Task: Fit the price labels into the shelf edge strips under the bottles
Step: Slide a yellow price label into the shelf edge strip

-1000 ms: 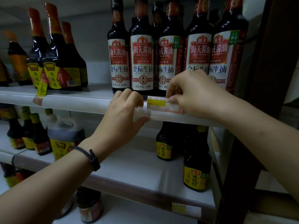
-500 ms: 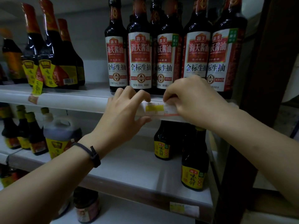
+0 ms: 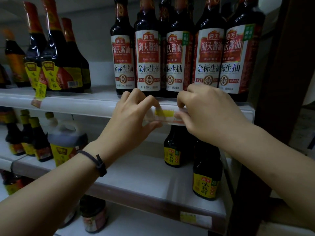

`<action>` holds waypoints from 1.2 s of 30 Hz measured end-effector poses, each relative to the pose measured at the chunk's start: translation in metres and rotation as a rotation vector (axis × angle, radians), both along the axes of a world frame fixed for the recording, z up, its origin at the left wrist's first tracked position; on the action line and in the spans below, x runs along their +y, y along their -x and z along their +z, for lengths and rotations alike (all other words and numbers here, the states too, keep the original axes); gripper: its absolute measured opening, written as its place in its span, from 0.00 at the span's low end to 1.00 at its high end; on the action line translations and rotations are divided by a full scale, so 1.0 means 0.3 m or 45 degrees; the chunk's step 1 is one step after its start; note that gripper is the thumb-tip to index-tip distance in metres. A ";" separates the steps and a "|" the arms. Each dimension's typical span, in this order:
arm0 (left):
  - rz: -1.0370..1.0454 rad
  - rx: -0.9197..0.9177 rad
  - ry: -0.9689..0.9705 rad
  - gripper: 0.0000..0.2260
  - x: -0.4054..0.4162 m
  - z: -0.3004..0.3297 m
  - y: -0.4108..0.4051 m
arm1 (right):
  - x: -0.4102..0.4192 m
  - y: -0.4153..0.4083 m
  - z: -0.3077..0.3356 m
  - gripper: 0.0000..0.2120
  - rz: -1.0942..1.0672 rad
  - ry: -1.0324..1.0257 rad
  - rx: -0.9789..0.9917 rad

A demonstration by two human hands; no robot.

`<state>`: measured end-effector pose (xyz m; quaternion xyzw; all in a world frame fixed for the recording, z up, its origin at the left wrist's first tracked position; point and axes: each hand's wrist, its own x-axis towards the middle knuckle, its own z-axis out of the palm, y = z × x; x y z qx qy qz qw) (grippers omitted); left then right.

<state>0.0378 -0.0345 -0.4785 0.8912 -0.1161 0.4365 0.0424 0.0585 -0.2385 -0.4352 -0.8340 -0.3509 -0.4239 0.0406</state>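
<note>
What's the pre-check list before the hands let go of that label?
1. Price label lies level along the shelf edge strip: ok.
2. Label sits under the tall red-label bottles: ok.
3. Left hand has fingers on the label's left end: ok.
4. Right hand covers the right end: ok.
5. Both label edges tucked into the strip's lips: cannot tell, image blurred.
6. Bottles upright, clear of knuckles: ok.

Both arms reach forward, hands nearly meeting. The left hand point(image 3: 134, 116) is arched, fingers curled over, thumb pressing below. The right hand point(image 3: 208, 114) is knuckles-up, its fingertips point(image 3: 181, 103) pinched toward the left.
</note>
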 end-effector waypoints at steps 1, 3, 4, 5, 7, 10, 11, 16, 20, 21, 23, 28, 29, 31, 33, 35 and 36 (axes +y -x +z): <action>-0.001 -0.004 -0.002 0.19 0.001 -0.002 0.000 | 0.001 0.001 0.003 0.12 -0.011 0.001 0.006; -0.003 -0.020 -0.002 0.19 0.001 -0.007 -0.001 | 0.002 0.000 0.005 0.14 -0.027 0.009 0.022; -0.004 -0.031 -0.002 0.19 0.002 -0.011 -0.003 | 0.002 -0.001 0.004 0.14 -0.027 0.009 0.026; -0.004 -0.044 -0.002 0.19 0.001 -0.014 -0.003 | 0.003 -0.003 0.001 0.14 -0.022 0.009 0.023; 0.001 -0.068 -0.003 0.19 -0.003 -0.023 -0.003 | 0.004 -0.010 -0.009 0.13 -0.008 0.004 0.012; 0.026 -0.059 -0.019 0.20 -0.006 -0.030 0.012 | 0.005 -0.020 -0.026 0.14 0.014 -0.013 0.013; 0.031 -0.038 -0.036 0.21 -0.003 -0.030 0.022 | 0.007 -0.023 -0.033 0.15 0.025 -0.010 0.007; 0.169 0.134 -0.131 0.30 0.055 -0.020 0.132 | 0.035 -0.013 -0.038 0.21 0.142 -0.094 -0.011; 0.368 0.126 -0.107 0.26 0.188 -0.014 0.262 | 0.145 0.022 -0.032 0.18 0.293 -0.113 0.023; 0.405 0.112 -0.105 0.25 0.237 -0.022 0.293 | 0.186 0.030 -0.036 0.17 0.334 -0.108 0.017; 0.452 0.098 -0.097 0.22 0.326 -0.050 0.329 | 0.258 0.043 -0.049 0.15 0.379 -0.126 0.033; 0.554 0.142 -0.075 0.20 0.595 -0.105 0.380 | 0.569 0.061 -0.068 0.13 0.485 -0.159 0.141; 0.550 0.154 -0.067 0.20 0.678 -0.104 0.381 | 0.657 0.060 -0.066 0.12 0.496 -0.154 0.129; 0.543 0.143 -0.074 0.19 0.820 -0.087 0.366 | 0.799 0.057 -0.056 0.11 0.515 -0.167 0.119; 0.518 0.114 -0.055 0.18 0.969 -0.068 0.336 | 0.942 0.038 -0.031 0.11 0.505 -0.177 0.084; 0.454 0.074 -0.039 0.17 1.121 -0.056 0.283 | 1.096 -0.001 0.005 0.11 0.462 -0.150 -0.007; 0.424 0.059 -0.031 0.16 1.183 -0.052 0.253 | 1.164 -0.019 0.027 0.11 0.426 -0.120 -0.037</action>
